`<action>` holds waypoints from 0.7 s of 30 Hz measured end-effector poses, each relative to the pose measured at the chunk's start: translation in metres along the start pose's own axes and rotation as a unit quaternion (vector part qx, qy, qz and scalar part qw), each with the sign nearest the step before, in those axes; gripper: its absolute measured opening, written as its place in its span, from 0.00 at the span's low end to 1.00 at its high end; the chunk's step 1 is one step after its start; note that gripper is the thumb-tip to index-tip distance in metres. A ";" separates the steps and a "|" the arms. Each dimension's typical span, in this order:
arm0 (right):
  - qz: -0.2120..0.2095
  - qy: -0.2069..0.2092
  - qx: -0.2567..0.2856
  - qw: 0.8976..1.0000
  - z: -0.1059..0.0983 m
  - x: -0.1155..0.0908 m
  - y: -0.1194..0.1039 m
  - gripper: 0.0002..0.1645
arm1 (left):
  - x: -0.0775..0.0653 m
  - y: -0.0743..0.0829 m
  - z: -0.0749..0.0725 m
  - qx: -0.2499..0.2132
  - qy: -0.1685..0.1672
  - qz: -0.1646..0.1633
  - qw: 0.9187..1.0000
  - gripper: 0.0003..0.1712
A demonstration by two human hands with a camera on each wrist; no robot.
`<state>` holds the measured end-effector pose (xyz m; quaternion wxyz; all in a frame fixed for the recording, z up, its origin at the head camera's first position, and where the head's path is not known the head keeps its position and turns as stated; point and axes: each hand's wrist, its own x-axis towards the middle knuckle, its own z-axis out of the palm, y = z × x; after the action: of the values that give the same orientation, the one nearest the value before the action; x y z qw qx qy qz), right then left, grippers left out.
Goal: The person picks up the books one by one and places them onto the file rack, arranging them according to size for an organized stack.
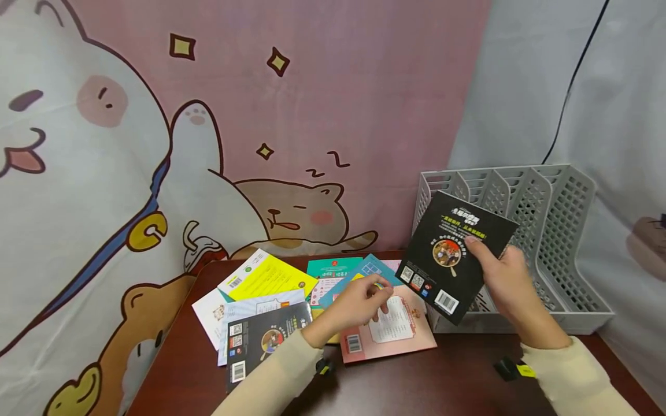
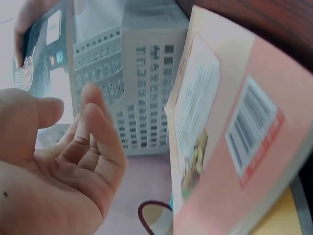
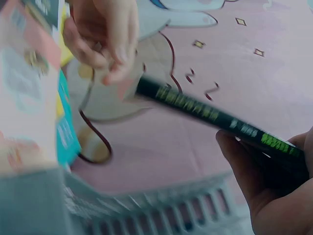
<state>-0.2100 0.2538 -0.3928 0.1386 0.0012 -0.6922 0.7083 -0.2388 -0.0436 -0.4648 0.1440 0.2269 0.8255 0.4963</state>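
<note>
My right hand (image 1: 512,277) grips a black book (image 1: 442,254) by its right side, thumb across the printed back cover. The book is raised in front of the grey file rack (image 1: 572,323); its spine faces the right wrist view. My left hand (image 1: 359,300) hovers over the pile with fingers loosely bent and nothing between them, as the left wrist view also shows. Below it lies a pink book (image 1: 411,341) with a barcode. Another black book (image 1: 250,329) is partly covered by my left sleeve.
More books lie overlapped on the dark red table (image 1: 171,358): a yellow one (image 1: 276,277), a teal one (image 1: 333,267) and a blue one (image 1: 338,283). The rack has several upright dividers and stands at the right. A cartoon cloth (image 1: 364,115) hangs behind the table.
</note>
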 end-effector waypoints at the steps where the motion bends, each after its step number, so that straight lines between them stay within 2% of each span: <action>1: -0.009 0.015 -0.014 1.000 -0.004 0.000 -0.003 0.09 | 0.002 0.001 0.003 0.000 -0.007 -0.002 1.000 0.16; 7: -0.031 0.066 -0.058 0.996 -0.023 -0.004 -0.021 0.05 | 0.013 0.012 0.024 -0.001 -0.020 0.005 1.000 0.18; 11: -0.047 0.095 -0.084 0.991 -0.029 -0.005 -0.031 0.06 | 0.021 0.023 0.039 0.020 -0.027 0.017 0.999 0.24; 15: -0.056 0.140 -0.149 0.977 -0.028 -0.004 -0.035 0.09 | 0.028 0.032 0.052 0.036 -0.032 0.015 0.999 0.31; 18: -0.063 0.174 -0.203 0.962 -0.023 -0.002 -0.033 0.13 | 0.033 0.034 0.061 0.051 -0.034 0.002 0.998 0.41; 21: -0.082 0.187 -0.234 0.950 -0.015 0.003 -0.027 0.19 | 0.038 0.033 0.069 0.086 -0.036 -0.016 0.996 0.49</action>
<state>-0.2045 0.2694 -0.3669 0.3198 -0.1068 -0.7979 0.4997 -0.2314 0.0412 -0.4681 0.1612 0.2431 0.8629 0.4128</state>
